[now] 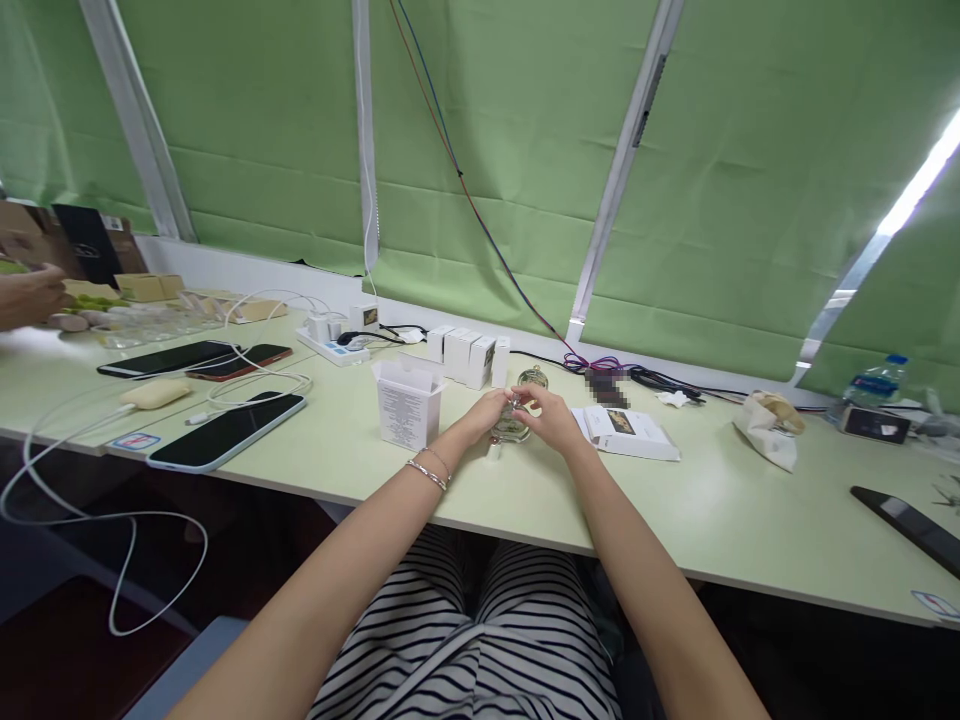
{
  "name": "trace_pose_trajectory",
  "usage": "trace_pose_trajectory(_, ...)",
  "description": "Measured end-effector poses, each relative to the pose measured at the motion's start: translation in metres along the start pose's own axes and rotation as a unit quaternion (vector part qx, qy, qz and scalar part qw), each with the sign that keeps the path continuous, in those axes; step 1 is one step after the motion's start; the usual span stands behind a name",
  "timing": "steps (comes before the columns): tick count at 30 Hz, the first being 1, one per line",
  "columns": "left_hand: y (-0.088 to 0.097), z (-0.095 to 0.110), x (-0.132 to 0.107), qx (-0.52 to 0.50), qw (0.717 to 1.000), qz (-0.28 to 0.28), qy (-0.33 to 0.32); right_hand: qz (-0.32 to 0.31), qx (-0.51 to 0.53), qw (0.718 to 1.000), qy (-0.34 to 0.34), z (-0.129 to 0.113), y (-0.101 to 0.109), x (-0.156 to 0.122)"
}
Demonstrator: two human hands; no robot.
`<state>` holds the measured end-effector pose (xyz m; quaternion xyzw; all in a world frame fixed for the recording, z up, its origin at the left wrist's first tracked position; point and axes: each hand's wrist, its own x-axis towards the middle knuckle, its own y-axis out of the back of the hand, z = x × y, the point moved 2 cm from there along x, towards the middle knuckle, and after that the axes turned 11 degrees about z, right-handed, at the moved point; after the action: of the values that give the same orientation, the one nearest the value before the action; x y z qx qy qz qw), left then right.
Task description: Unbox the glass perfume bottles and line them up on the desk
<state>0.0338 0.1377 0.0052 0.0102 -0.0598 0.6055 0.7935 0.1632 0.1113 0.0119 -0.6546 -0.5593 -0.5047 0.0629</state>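
Note:
Both my hands meet over the pale green table (720, 520), closed round a small clear glass bottle (513, 428). My left hand (484, 415) grips its left side; a thin bracelet sits on that wrist. My right hand (547, 412) pinches the top of the bottle. A second small glass bottle (532, 379) stands just behind my hands. An open white carton (407, 402) stands to the left of my left hand. A flat white box (626, 432) lies to the right of my right hand.
Three phones (225, 430) with white cables lie at the left, a power strip (331, 346) and a row of small white boxes (465, 355) at the back. Another person's hand (30, 295) is at the far left. A crumpled bag (769, 425), water bottle (874, 385) and dark phone (911, 525) are at the right.

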Motion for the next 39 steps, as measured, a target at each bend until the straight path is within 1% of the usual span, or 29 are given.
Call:
trace_pose_trajectory(4,0.0010,-0.0051,0.0043,-0.001,1.000,-0.004,0.009,-0.016,-0.001,1.000,-0.009,0.0052,-0.0049,-0.0067)
trace_pose_trajectory(9,0.0018,-0.0100,0.0089,-0.011,1.000,-0.005,0.013,-0.007,-0.001,1.000,-0.022,0.0072,-0.0086,-0.0085)
trace_pose_trajectory(14,0.0026,-0.0095,0.0090,-0.014,1.000,-0.002,0.010,0.000,0.005,1.000,-0.030,0.0075,-0.0090,-0.0060)
trace_pose_trajectory(30,0.0021,-0.0066,0.0066,0.024,1.000,0.004,0.004,0.007,0.035,0.999,-0.040,0.0071,-0.0088,-0.0058)
trace_pose_trajectory(35,0.0017,-0.0052,0.0058,0.039,0.999,0.000,-0.002,0.020,0.060,0.997,-0.044,0.0050,-0.0076,-0.0060)
trace_pose_trajectory(39,0.0003,-0.0039,0.0040,0.060,0.998,-0.012,-0.005,0.057,0.089,0.993,-0.058,0.0008,-0.0064,-0.0045)
